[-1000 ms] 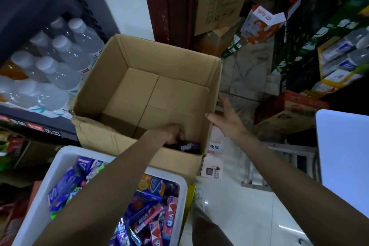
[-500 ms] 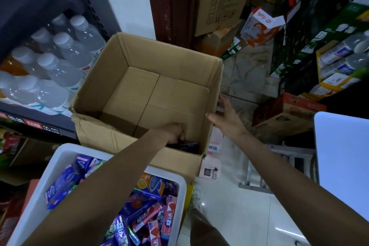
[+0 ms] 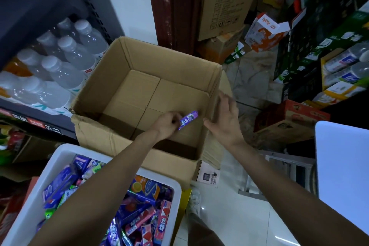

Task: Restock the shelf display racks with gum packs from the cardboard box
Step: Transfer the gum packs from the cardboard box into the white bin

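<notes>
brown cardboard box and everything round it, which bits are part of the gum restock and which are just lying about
Part of the job:
- open brown cardboard box
- purple gum pack, held by left hand
- right hand on the box's right wall
- white plastic bin of mixed gum packs

Just lying about:
- clear water bottles on the dark shelf
- orange-and-white carton
- red printed box

Both forearms are bare from wrist to the frame's lower edge, with no sleeve, watch, band or ring showing. The left hand [image 3: 166, 125] and right hand [image 3: 223, 124] wear no gloves. Below, a leg in dark brownish trousers [image 3: 201, 229] meets a pale shoe [image 3: 196, 200].
</notes>
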Action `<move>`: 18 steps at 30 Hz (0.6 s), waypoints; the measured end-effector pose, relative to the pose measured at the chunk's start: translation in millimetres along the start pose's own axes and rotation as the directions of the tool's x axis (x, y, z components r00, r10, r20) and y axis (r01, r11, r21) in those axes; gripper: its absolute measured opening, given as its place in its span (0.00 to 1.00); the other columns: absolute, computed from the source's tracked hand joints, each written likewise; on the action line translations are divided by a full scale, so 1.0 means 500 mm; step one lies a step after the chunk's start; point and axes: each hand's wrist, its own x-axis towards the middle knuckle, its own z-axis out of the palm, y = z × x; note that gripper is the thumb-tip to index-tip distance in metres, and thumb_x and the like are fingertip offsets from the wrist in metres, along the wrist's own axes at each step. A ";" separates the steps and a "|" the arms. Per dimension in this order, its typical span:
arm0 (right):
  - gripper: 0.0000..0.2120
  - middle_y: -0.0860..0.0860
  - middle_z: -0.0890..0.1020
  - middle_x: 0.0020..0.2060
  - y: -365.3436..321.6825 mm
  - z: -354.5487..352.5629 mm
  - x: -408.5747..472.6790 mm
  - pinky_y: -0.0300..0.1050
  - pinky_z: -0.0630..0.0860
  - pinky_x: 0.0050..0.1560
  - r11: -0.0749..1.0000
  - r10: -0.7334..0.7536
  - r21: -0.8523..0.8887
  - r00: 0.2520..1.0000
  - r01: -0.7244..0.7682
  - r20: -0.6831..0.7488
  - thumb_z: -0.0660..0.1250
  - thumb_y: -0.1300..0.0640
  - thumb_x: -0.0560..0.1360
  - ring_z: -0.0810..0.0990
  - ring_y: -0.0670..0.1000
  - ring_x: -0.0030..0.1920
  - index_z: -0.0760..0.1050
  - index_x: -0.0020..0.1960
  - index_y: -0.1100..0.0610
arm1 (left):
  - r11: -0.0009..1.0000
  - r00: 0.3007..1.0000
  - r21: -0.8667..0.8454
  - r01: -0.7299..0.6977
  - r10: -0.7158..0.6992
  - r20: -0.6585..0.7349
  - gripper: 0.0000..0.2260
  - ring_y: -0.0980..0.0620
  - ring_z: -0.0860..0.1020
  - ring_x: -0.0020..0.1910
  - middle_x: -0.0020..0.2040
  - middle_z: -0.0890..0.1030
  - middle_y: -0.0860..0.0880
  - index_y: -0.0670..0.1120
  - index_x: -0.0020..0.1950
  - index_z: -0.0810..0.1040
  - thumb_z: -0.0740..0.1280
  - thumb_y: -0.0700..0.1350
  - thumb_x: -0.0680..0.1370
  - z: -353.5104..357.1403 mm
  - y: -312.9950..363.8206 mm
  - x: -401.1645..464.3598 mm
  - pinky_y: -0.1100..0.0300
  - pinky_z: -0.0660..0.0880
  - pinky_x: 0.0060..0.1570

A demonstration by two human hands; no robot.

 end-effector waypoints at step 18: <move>0.09 0.55 0.80 0.48 -0.225 0.136 -0.131 0.48 0.72 0.52 0.914 -0.380 0.048 0.809 0.402 0.448 0.65 0.57 0.76 0.78 0.54 0.49 0.80 0.55 0.57 | 0.940 0.811 -0.278 -0.196 -0.004 -0.585 0.10 0.64 0.76 0.38 0.37 0.80 0.60 0.52 0.44 0.78 0.68 0.36 0.75 -0.148 -0.067 -0.373 0.72 0.71 0.40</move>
